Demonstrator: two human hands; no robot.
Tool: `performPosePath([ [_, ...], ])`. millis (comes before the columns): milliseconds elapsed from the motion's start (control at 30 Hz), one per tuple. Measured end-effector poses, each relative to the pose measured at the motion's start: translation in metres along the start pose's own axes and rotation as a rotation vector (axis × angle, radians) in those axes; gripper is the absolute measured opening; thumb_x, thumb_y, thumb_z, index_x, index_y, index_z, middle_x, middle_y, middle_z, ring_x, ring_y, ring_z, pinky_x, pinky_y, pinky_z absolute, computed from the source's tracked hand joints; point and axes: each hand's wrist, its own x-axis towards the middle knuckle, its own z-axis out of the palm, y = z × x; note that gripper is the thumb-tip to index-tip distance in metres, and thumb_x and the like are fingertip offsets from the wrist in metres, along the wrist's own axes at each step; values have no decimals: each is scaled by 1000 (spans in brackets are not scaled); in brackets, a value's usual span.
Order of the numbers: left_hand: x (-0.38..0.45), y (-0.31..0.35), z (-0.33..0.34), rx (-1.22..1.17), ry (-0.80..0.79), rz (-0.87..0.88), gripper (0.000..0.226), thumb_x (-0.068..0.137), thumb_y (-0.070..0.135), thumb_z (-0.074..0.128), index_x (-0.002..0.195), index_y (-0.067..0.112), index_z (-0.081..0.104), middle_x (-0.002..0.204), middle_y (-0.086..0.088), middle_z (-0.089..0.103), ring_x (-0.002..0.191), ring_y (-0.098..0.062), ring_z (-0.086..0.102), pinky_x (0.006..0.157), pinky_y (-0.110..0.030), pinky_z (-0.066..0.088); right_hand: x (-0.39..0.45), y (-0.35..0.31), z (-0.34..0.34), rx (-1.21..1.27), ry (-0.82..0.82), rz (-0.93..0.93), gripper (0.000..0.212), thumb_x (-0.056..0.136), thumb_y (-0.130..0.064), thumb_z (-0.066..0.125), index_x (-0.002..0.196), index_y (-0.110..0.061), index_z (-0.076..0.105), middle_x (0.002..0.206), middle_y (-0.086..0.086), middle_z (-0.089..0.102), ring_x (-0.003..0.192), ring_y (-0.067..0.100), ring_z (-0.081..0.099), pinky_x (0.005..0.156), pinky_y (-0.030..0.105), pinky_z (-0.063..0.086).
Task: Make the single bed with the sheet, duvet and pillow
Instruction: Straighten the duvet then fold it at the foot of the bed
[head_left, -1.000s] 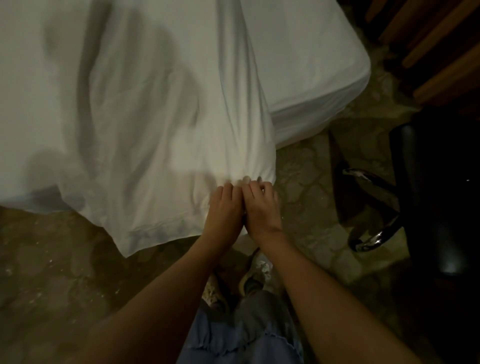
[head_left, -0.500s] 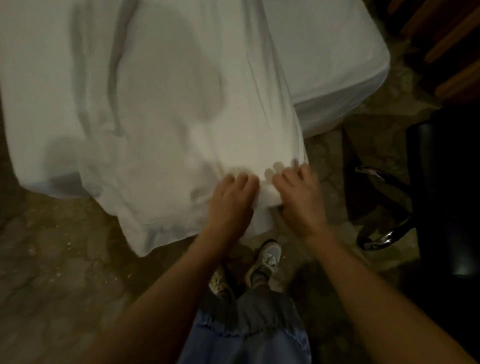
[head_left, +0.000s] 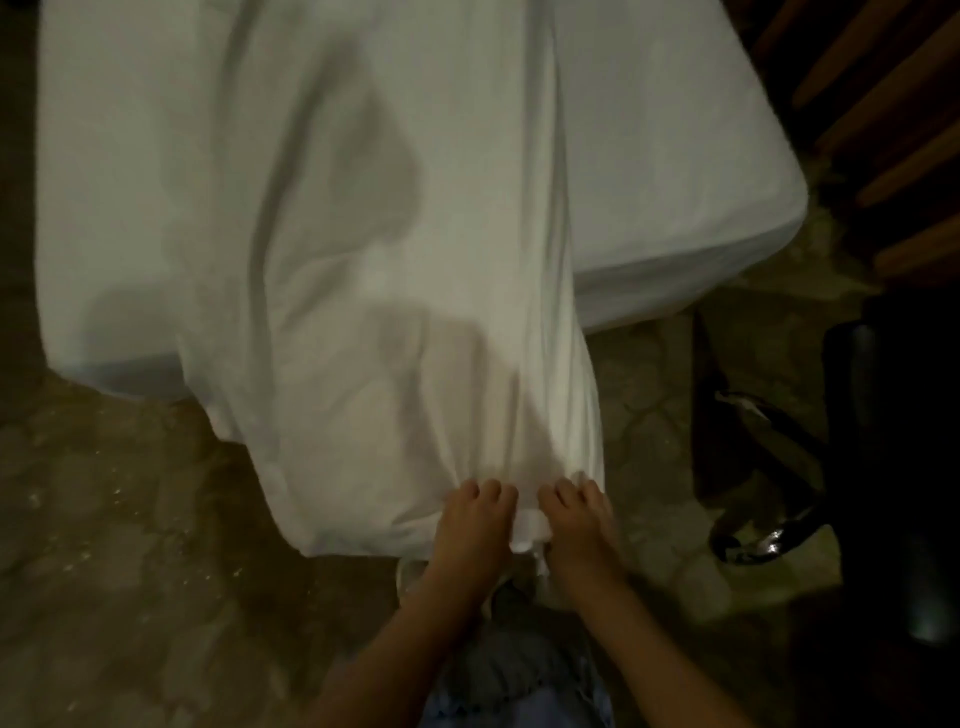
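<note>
A person is standing at the foot of a single bed (head_left: 675, 171), gripping the bunched end of a white duvet (head_left: 395, 291) with both hands at the lower centre of the frame. The left hand (head_left: 470, 525) and the right hand (head_left: 579, 519) are lying side by side, fingers curling into the gathered cloth. The duvet is running in long folds from the upper centre of the frame down over the mattress edge and is hanging above the mottled stone floor (head_left: 119, 545). The bed, filling the upper frame, is wearing a white fitted sheet. A dark chair (head_left: 893, 467) with a chrome base is standing at the right edge, just beside the bed's corner. No brand, label or writing is showing anywhere.
</note>
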Motion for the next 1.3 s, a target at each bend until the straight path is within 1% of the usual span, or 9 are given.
performPosePath([
  [100, 11, -18, -17, -76, -86, 33, 46, 52, 21, 80, 93, 11, 59, 90, -8, 58, 81, -28, 61, 69, -30, 48, 17, 9, -10, -112, -140, 117, 51, 50, -22, 72, 92, -18, 45, 83, 11, 61, 75, 28, 49, 63, 35, 41],
  [233, -4, -41, -18, 46, -495, -112, 60, 90, 43, 53, 140, 16, 35, 144, -9, 32, 131, -29, 30, 105, -42, 29, -6, -1, 6, -175, -487, 249, 78, 25, -11, 90, 99, -8, 65, 93, 20, 64, 71, 36, 59, 57, 40, 52],
  [367, 0, -76, -43, 109, -274, -253, 48, 95, 38, 45, 138, 17, 37, 138, -8, 41, 126, -27, 37, 100, -39, 35, 28, -46, -1, -203, -417, 158, 74, 26, -24, 92, 97, -11, 72, 91, 15, 66, 74, 31, 64, 59, 41, 54],
  [500, 4, -110, -80, 115, -118, -340, 45, 97, 34, 44, 138, 17, 37, 137, -6, 42, 126, -25, 39, 99, -36, 36, 86, -109, -15, -140, -305, -17, 54, 88, -19, 57, 138, -16, 37, 138, 10, 40, 118, 27, 42, 97, 34, 36],
  [700, -39, -160, -124, 78, -42, -378, 41, 96, 27, 44, 136, 17, 39, 133, -6, 45, 123, -24, 41, 98, -36, 38, 117, -192, -23, -118, -289, -75, 60, 52, -14, 85, 108, -10, 65, 105, 14, 64, 87, 28, 62, 68, 34, 52],
  [933, -129, -279, -192, 54, -158, -436, 36, 94, 24, 43, 129, 14, 45, 130, -9, 50, 121, -28, 48, 96, -38, 40, 113, -328, -12, -110, -350, 90, 53, 96, -20, 46, 144, -17, 24, 149, 9, 24, 132, 26, 29, 109, 33, 26],
  [1033, -145, -311, -220, 79, -95, -378, 40, 92, 22, 50, 130, 12, 45, 130, -9, 52, 118, -27, 51, 95, -37, 43, 137, -405, -5, -197, -258, 178, 49, 93, -27, 55, 137, -15, 38, 138, 11, 41, 121, 27, 42, 101, 36, 35],
  [1133, -149, -334, -237, 102, -37, -308, 34, 94, 21, 50, 126, 10, 48, 125, -9, 53, 114, -24, 51, 93, -35, 44, 164, -458, 2, -165, -131, 182, 54, 44, -29, 93, 90, -10, 71, 85, 13, 67, 73, 27, 64, 63, 36, 53],
  [1300, -153, -384, -257, 168, -14, -256, 34, 97, 26, 47, 127, 11, 46, 129, -7, 51, 117, -22, 48, 99, -33, 39, 198, -504, 12, -133, -58, 188, 55, 26, -24, 96, 72, -9, 69, 67, 11, 62, 56, 25, 59, 50, 31, 50],
])
